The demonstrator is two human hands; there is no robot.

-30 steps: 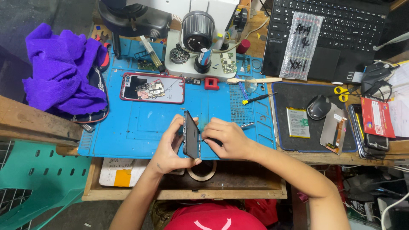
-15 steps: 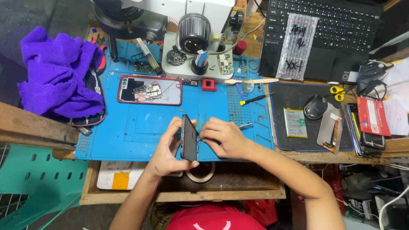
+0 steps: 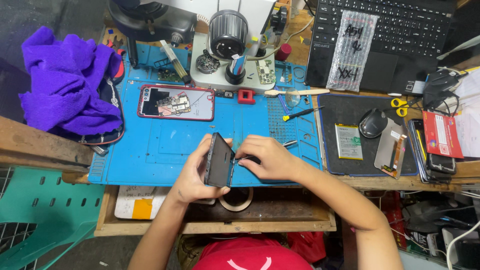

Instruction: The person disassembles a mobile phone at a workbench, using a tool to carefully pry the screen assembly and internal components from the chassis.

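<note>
Gripping a dark phone (image 3: 219, 161) on its edge, our left hand (image 3: 196, 176) wraps thumb and fingers closed around its back, holding it upright above the near edge of the blue work mat (image 3: 165, 145). Our right hand (image 3: 267, 159) is pinched shut on thin metal tweezers (image 3: 243, 159), their tip touching the phone's right side. An opened red-framed phone (image 3: 176, 103) lies well apart, farther up the mat, with bare mat between it and our hands. A small screwdriver (image 3: 301, 114) sits near the mat's right edge, just beside the black pad (image 3: 350, 107). A purple cloth (image 3: 67, 82) fills the left side.
</note>
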